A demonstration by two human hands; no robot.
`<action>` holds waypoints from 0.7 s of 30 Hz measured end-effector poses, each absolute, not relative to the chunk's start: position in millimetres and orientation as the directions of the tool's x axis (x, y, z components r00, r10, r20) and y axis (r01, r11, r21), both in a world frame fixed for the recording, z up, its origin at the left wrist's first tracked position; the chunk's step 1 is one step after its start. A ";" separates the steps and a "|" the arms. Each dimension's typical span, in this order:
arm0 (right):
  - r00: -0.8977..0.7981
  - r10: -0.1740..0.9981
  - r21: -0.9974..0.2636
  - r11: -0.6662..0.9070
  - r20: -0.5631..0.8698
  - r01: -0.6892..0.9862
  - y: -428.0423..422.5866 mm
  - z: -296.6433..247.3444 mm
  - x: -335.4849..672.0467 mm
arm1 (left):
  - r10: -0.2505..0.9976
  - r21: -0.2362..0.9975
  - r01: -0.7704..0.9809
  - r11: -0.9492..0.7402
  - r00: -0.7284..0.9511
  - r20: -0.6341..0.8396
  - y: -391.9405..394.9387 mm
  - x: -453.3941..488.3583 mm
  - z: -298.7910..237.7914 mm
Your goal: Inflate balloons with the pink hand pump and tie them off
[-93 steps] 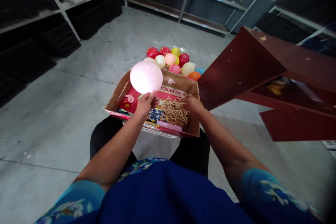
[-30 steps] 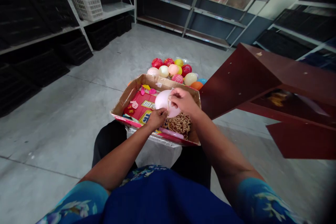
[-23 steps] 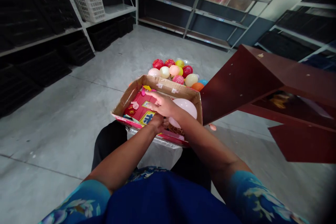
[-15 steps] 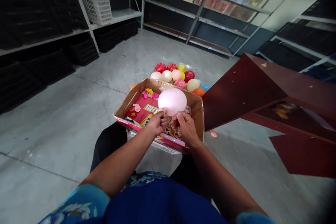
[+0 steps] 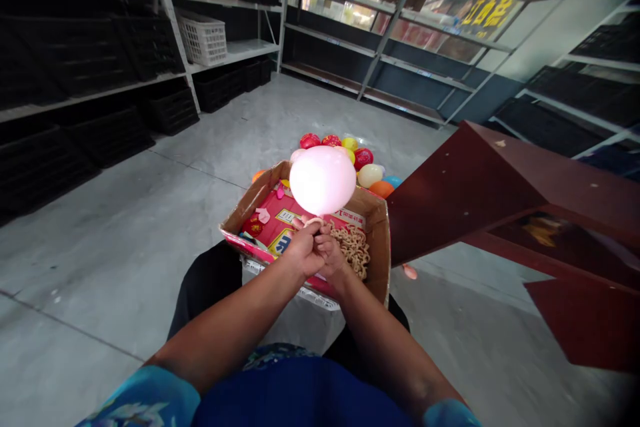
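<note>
Both hands pinched shut on round glossy pink balloon [image 5: 323, 179] neck, over cardboard box [image 5: 380, 240]

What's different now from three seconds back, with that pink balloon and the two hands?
The right hand left the pile of tan rubber bands in the cardboard box and joined the left hand at the neck of the pink balloon; both now pinch it there. In between, the balloon dipped into the box, then rose again. The box on the lap and the heap of balloons on the floor stayed put.
</note>
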State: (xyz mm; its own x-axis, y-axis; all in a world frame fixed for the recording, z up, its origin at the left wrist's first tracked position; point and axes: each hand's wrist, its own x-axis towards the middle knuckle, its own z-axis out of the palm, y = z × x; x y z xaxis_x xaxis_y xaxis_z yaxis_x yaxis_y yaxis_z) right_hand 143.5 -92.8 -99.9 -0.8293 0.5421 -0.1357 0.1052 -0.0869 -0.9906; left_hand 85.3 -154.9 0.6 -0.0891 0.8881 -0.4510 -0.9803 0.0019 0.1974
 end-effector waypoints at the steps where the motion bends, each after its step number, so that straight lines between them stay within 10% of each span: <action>1: -0.804 0.575 -0.983 -0.175 -0.152 0.060 -94.7 -99.4 145.6 | 0.888 0.196 -0.981 0.004 -0.086 -0.451 -155.6 85.6 1.9; 5: -0.668 0.702 -0.921 -0.385 -0.244 -0.068 -101.2 -93.9 156.9 | 0.889 0.099 -0.995 0.023 -0.025 -0.458 -157.5 85.2 9.6; 11: -0.587 0.785 -0.967 -0.253 -0.200 -0.009 -96.8 -79.1 168.7 | 0.851 0.056 -0.982 0.178 0.125 -0.510 -159.1 72.7 5.2; 21: -0.585 0.759 -0.954 -0.173 -0.288 0.245 -89.8 -43.6 199.5 | 0.834 0.860 -0.453 0.234 -0.362 -0.417 -154.7 68.1 -45.7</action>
